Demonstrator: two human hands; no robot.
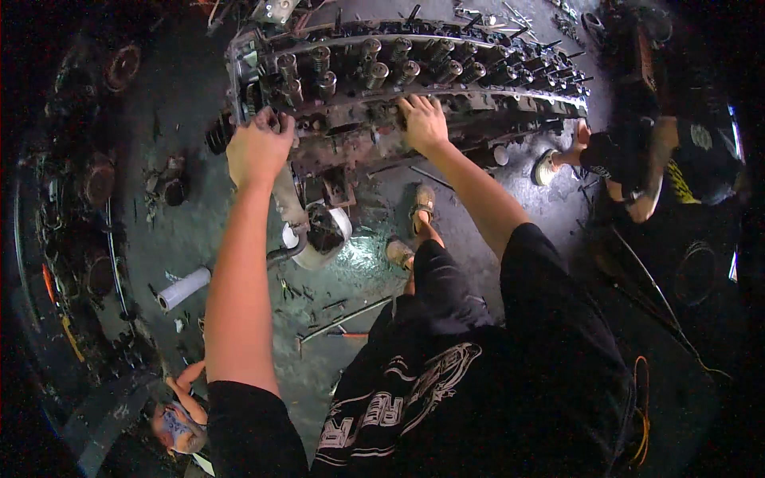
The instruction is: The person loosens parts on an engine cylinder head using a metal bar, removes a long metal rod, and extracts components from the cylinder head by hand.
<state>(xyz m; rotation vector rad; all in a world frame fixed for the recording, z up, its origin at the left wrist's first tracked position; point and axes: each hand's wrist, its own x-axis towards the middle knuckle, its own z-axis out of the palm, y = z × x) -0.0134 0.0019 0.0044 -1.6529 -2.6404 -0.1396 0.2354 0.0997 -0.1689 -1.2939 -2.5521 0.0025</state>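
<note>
The engine (470, 105) lies crosswise, just ahead of both hands.
At its left end is the left hand (261, 147), with fingers curled toward the thumb; I cannot tell if they pinch something. The engine's long axis runs from left to right, and its springs (377, 76) point upward, beyond the hands. The right hand (424, 123), fingers loosely spread, rests on the near edge, closer to the middle.

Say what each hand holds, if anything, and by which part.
The right hand rests open on the near edge of the engine, gripping nothing visible; whether the curled left hand holds anything cannot be told.
</note>
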